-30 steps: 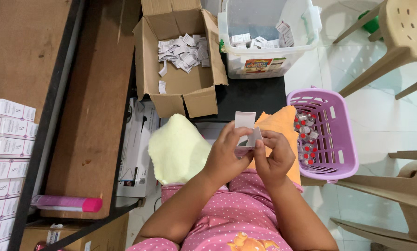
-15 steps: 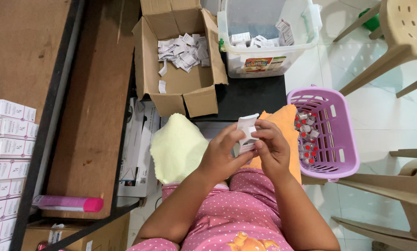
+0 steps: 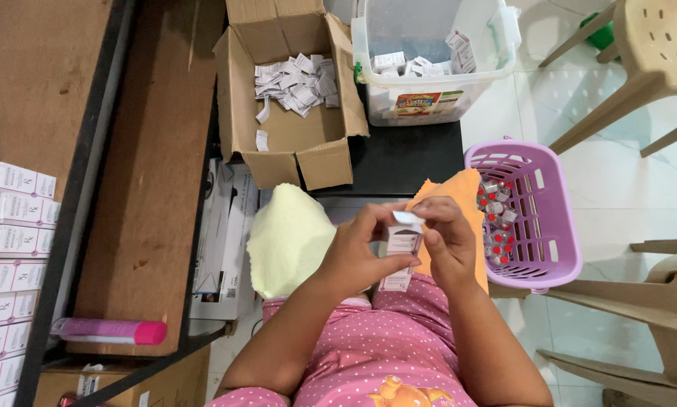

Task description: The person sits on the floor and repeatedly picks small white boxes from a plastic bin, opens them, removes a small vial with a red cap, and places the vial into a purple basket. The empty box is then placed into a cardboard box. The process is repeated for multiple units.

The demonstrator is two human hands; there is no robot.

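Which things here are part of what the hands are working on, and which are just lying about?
In use:
left hand and right hand, both on the small white carton
purple basket of vials
cardboard box of leaflets
clear bin of cartons

Lying about:
pink tube
yellow cloth
beige chairs

Packing workroom: stacked medicine cartons (image 3: 10, 249), vial basket (image 3: 549, 226).

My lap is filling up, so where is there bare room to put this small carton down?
Free: the dark table strip between cardboard box and purple basket, and the brown plank left of the cardboard box. Crowded: both cloths under the hands, the basket of vials, the clear tub.
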